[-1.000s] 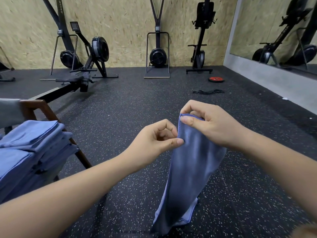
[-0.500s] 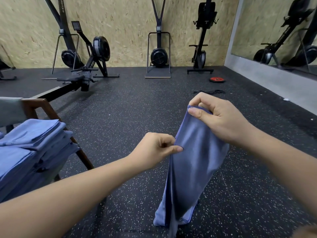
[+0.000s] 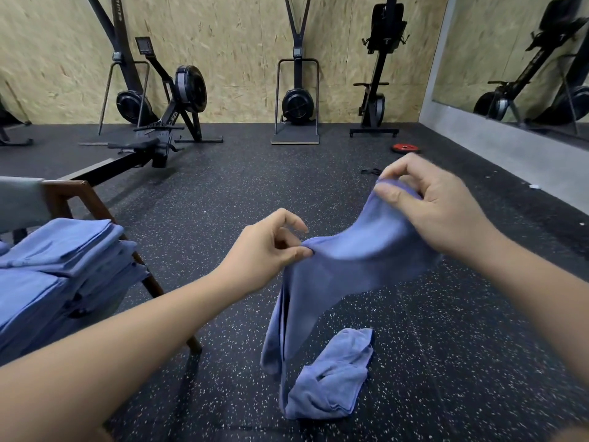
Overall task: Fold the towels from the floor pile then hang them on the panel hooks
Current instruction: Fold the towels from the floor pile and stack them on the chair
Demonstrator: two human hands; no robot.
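From the head view, my left hand is low and near the middle of the scene. Its thumb and curled fingers pinch the top edge of the blue towel, and the forefinger is raised in a loose hook above the pinch. My right hand is higher, further right and a little farther away, and its thumb and fingertips nip another spot on that same edge, so both hands hold the one cloth. The top edge sags in a shallow curve between the two grips. Below my left hand the cloth hangs in a narrow, doubled drape toward the floor, which is dark speckled rubber.

A second towel lies crumpled on the floor just right of that hanging end; I cannot tell whether the two touch. At the near left a stack of folded towels in the same blue sits on a wood-framed chair.

Farther off, a rowing machine runs across the left of the room. An upright pull machine stands against the chipboard wall. A red weight plate lies flat at the far right, and a mirror lines the right-hand wall
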